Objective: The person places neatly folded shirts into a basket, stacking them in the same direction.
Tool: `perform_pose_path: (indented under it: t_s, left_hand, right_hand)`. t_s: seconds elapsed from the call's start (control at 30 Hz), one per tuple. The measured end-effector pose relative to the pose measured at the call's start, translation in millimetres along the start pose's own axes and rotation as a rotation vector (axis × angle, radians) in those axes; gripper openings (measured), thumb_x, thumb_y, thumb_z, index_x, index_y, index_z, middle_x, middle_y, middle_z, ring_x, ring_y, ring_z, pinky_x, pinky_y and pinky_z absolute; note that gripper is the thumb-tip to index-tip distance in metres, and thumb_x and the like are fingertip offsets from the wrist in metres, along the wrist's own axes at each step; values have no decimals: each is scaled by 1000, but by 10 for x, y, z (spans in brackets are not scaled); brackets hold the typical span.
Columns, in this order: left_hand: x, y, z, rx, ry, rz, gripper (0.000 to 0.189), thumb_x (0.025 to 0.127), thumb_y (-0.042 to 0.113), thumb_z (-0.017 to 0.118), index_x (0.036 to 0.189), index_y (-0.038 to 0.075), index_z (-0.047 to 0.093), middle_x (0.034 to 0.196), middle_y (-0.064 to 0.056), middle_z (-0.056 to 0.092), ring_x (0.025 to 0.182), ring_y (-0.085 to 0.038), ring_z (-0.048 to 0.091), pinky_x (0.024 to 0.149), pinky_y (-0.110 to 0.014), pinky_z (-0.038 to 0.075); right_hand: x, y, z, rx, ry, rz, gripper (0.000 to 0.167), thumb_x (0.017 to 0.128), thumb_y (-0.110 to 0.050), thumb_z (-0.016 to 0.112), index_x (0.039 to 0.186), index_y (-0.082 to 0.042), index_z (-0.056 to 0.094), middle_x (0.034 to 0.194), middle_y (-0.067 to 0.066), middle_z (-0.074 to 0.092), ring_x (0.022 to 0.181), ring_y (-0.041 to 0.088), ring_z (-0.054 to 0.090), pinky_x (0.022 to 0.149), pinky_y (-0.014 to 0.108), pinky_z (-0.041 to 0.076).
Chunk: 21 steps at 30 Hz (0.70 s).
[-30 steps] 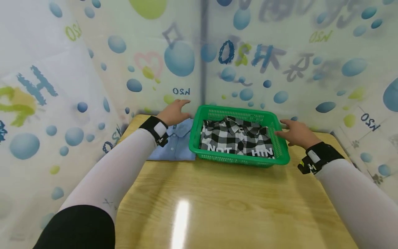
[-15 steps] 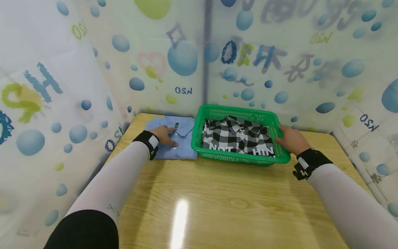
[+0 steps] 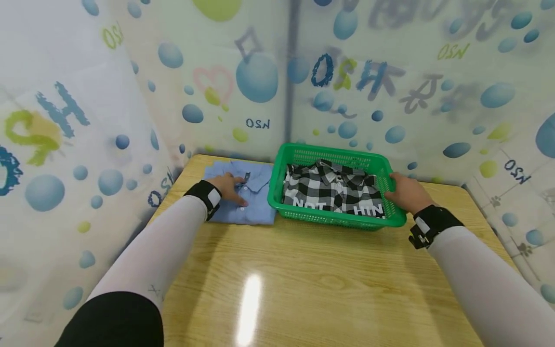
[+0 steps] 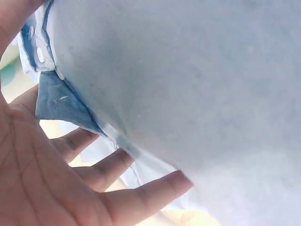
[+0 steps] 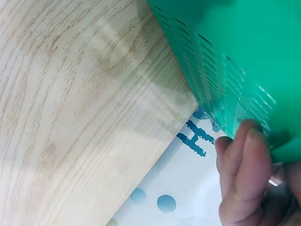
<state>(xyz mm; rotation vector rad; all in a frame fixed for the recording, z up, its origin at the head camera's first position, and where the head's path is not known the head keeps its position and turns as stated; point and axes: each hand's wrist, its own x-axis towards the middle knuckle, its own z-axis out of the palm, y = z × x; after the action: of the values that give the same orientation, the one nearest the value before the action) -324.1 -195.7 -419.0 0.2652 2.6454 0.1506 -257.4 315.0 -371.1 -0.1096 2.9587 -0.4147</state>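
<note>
We see the blue shirt (image 3: 259,212) lying folded flat at the far left of the table (image 3: 325,270), collar on top and toward the far edge. Just to its right stands the green basket (image 3: 303,155), with a black-and-white plaid shirt (image 3: 334,190) folded inside; whether the basket touches the blue shirt we cannot tell.

Our left hand (image 3: 227,188) rests on the left part of the blue shirt, its fingers spread apart and fairly straight against the cloth. We make out no firm pinch on it in the left wrist view. Our right hand (image 3: 411,193) is clamped on the basket's right end, thumb over the rim and fingers curled against the outside of the wall.

We judge the blue shirt to be light, soft and limp: it likely slides easily over the smooth wood, and a pull on a single layer could undo the fold. We would do best to take it from both sides, fingers under the lowest layer and thumbs on top, leaving the collar and button front alone. The basket looks like thin perforated plastic, light and a little springy, stiffest along its rim. The right-hand hold seems sound, but one end alone may tilt or swivel it; a second grip on the left rim would balance it. Nothing here looks fragile, only easily creased.
</note>
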Motion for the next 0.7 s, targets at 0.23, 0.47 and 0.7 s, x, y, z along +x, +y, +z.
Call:
perform_pose_path:
  t_s: [0.23, 0.47, 0.7]
  left_hand:
    - [-272, -38, 150, 61, 20, 35, 96, 83, 67, 76, 163, 30, 37, 164, -21, 32, 145, -56, 37, 110, -73, 39]
    - [-615, -68, 360, 59, 8, 111, 97, 82, 68, 78, 162, 30, 39, 163, -21, 34, 146, -57, 34, 108, -72, 41]
    - [-1000, 9, 484, 42, 15, 167, 96, 79, 65, 83, 159, 30, 44, 161, -20, 37, 144, -55, 36, 105, -70, 44]
  right_hand:
    - [0, 10, 15, 15, 5, 12, 62, 100, -17, 63, 140, 23, 38, 97, 33, 69, 74, 33, 70, 61, 40, 57]
    - [24, 125, 51, 60, -33, 36, 31, 99, -22, 60, 85, 5, 58, 71, 10, 60, 60, 21, 62, 54, 31, 51]
    - [16, 93, 33, 46, -8, 21, 32, 100, -22, 61, 81, 4, 58, 69, 11, 60, 59, 21, 62, 54, 32, 52]
